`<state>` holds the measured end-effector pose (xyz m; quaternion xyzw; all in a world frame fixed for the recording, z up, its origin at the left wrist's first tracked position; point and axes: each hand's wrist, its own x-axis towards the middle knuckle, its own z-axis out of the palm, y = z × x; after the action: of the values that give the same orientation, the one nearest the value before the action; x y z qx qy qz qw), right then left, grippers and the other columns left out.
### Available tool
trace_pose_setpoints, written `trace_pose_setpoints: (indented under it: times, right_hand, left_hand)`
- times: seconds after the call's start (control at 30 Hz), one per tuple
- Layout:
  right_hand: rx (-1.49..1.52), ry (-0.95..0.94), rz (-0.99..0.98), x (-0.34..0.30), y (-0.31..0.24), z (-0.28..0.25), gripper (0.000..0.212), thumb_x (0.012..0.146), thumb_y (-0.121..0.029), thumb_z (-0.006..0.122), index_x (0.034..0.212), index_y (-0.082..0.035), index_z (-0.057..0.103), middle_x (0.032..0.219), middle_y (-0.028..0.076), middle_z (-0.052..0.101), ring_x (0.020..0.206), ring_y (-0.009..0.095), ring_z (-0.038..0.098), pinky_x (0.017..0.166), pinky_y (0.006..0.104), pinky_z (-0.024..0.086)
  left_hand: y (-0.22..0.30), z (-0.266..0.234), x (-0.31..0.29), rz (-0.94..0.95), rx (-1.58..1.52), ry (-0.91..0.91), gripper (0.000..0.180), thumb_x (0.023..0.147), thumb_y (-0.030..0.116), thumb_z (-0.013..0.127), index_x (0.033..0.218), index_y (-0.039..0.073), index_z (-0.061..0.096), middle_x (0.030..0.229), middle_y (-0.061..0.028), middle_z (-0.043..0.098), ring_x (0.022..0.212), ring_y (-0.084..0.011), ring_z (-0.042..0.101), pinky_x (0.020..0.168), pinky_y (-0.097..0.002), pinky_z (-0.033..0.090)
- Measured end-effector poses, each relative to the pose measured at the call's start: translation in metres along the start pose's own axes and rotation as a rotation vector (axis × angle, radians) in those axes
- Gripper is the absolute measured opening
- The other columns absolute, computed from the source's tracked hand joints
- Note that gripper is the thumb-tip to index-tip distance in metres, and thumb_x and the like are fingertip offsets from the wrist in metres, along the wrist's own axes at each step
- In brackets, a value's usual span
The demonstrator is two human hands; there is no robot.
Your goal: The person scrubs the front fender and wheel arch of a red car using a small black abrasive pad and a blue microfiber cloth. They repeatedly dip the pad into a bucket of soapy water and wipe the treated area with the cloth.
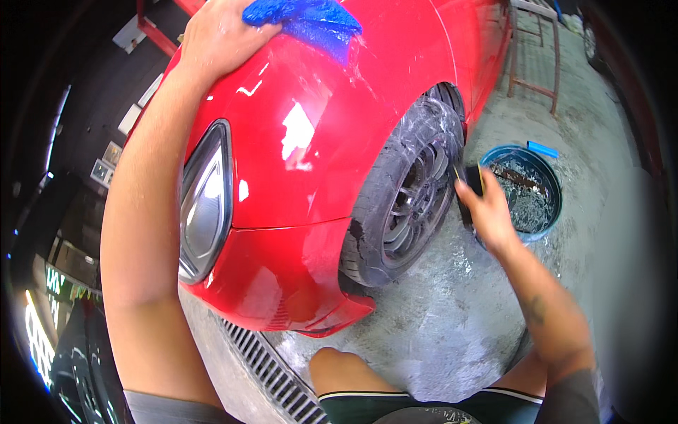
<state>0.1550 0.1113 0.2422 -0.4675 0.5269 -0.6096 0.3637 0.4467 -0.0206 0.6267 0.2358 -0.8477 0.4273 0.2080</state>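
Evidently the most legible-looking marks are the pale ones on a dark rounded piece at the bottom edge, too small to tell, and two little framed sheets hang on the wall at left, their contents just as unclear.

The left hand lies on the red car, near the top of the view, and grips a bunched blue cloth against the panel; some of its fingers are hidden. Whitish streaks mark the paint just beside the cloth.

The right hand is closed around a dark block with a yellowish edge, somewhat blurred, at the far side of the front tyre; whether the block touches the rubber I cannot tell. White suds cling to the upper tread, and the dark spoked wheel is turned out from the arch.

Just behind that hand stands a blue bucket of foamy water, partly covered by the fingers, with a small blue object at its rim. Farther back a rusty metal stand rises beside the car. The left forearm passes in front of the headlight's outer edge, and a slotted drain grate runs along the floor below the bumper.
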Motion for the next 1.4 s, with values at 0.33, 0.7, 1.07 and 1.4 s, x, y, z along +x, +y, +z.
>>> trace_pose_setpoints:
  times: [0.33,0.7,1.07,1.4]
  right_hand:
    - [-0.064,0.483,-0.544,0.081,-0.084,0.137,0.056,0.095,-0.026,0.081,0.138,0.005,0.061,0.128,0.028,0.07,0.121,0.043,0.07,0.105,0.0475,0.054]
    - [-0.024,0.492,-0.632,0.011,-0.05,0.178,0.06,0.091,-0.018,0.083,0.14,0.006,0.059,0.127,0.027,0.067,0.118,0.046,0.064,0.106,0.0528,0.05]
    - [0.05,0.528,-0.586,0.022,-0.049,0.184,0.06,0.093,-0.02,0.08,0.142,0.005,0.057,0.129,0.03,0.065,0.122,0.047,0.061,0.107,0.0566,0.047]
    - [0.038,0.634,-0.538,0.075,-0.053,0.168,0.054,0.095,-0.019,0.078,0.137,0.007,0.058,0.127,0.029,0.066,0.121,0.048,0.062,0.108,0.0551,0.048]
  left_hand:
    - [0.068,0.025,-0.017,-0.047,0.185,0.158,0.048,0.082,0.039,0.091,0.122,0.017,0.076,0.13,-0.0218,0.069,0.112,-0.0394,0.073,0.089,-0.0511,0.062]
    - [0.084,0.042,0.024,-0.027,0.119,0.038,0.061,0.069,0.033,0.094,0.122,0.012,0.073,0.123,-0.019,0.066,0.118,-0.0423,0.064,0.101,-0.0503,0.055]
    - [0.057,0.037,0.017,0.067,0.222,-0.011,0.065,0.084,0.057,0.089,0.137,0.023,0.072,0.134,-0.0179,0.066,0.115,-0.0358,0.073,0.09,-0.0469,0.064]
    - [0.057,0.04,0.012,0.09,0.214,0.023,0.069,0.082,0.06,0.09,0.138,0.024,0.072,0.132,-0.0182,0.066,0.117,-0.0364,0.073,0.092,-0.047,0.064]
